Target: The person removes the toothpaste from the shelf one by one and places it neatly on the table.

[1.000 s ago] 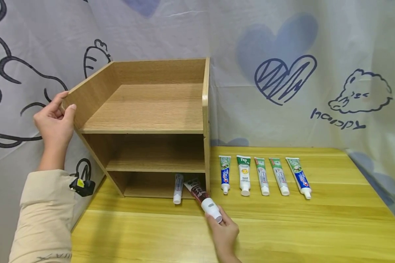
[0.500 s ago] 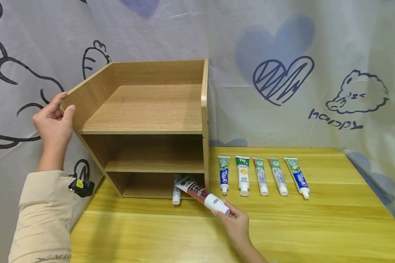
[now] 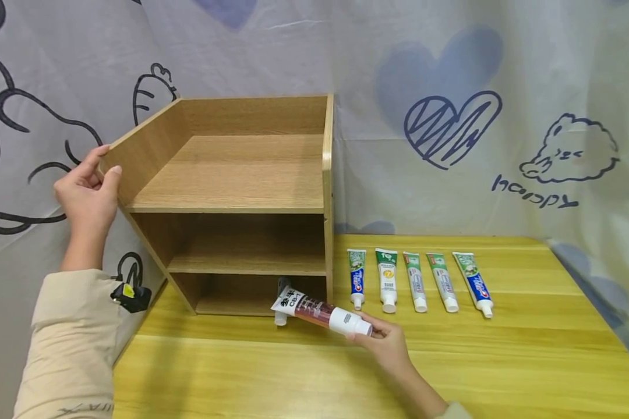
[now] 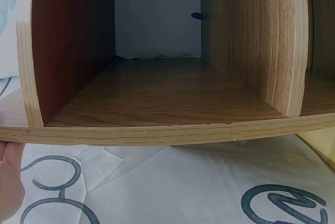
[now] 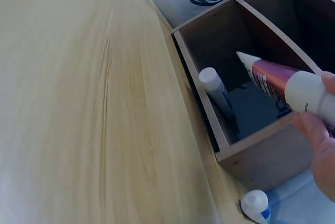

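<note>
My left hand point(image 3: 88, 189) grips the upper left side panel of a wooden shelf unit point(image 3: 225, 210), thumb on the inner face. In my right hand point(image 3: 390, 343) a toothpaste tube point(image 3: 314, 310) with a dark red middle is pinched by its white cap end. It slants in front of the lowest compartment, its flat tail toward the left. Behind that tail a smaller white toothpaste tube point(image 3: 281, 319) lies in the bottom compartment, partly covered, with its cap poking out. The right wrist view shows the red tube point(image 5: 272, 77) apart from the white one point(image 5: 217, 90).
To the right of the shelf, several toothpaste tubes point(image 3: 416, 282) lie in a row on the yellow wooden table point(image 3: 503, 361). A black device with a cable point(image 3: 131, 294) is by the left sleeve. A cloth with drawings point(image 3: 440, 174) hangs behind.
My right hand has moved right and slightly up, drawing the red tube away from the lowest compartment and turning it nearer to level. The left hand has stayed on the panel.
</note>
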`<state>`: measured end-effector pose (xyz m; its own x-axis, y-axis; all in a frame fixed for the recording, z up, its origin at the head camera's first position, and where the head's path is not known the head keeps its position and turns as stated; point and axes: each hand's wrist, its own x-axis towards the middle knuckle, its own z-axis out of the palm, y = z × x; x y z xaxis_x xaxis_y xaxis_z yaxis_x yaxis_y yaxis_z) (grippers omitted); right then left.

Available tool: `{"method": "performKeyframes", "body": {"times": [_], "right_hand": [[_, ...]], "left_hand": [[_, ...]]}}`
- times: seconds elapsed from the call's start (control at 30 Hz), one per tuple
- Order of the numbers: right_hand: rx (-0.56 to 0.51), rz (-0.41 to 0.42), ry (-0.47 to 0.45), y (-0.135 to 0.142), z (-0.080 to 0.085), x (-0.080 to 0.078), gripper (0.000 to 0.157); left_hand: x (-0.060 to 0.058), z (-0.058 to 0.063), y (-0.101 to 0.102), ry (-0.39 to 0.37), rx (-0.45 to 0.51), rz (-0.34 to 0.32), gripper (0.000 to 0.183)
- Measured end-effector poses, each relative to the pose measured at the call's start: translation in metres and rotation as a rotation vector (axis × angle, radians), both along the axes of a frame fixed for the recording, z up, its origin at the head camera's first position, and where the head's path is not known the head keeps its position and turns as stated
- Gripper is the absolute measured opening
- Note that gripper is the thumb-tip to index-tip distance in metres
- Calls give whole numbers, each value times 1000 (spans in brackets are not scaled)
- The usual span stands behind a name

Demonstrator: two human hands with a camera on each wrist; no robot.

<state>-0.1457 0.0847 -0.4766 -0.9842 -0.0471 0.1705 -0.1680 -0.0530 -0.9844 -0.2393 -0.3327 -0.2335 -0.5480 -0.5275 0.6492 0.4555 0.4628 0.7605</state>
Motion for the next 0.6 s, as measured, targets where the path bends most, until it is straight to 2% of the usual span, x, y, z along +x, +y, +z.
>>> {"method": "performKeyframes", "body": {"times": [0.07,0.17,0.2,0.3,0.6], "right_hand": [[6,18,15,4,0,-1,49],[39,31,-37,10,3,-4,48],[57,27,-81,12,5,-5,49],[92,56,-118,18,10,-7,48],[139,156,-44,37,15,-15,51]], "left_hand": [[0,0,0,2,-18,7,30],[0,0,0,5,-36,15,30],[0,0,0,4,-38,16,30],[1,0,0,3,-37,17,31],[2,1,0,1,-31,14,31]]}}
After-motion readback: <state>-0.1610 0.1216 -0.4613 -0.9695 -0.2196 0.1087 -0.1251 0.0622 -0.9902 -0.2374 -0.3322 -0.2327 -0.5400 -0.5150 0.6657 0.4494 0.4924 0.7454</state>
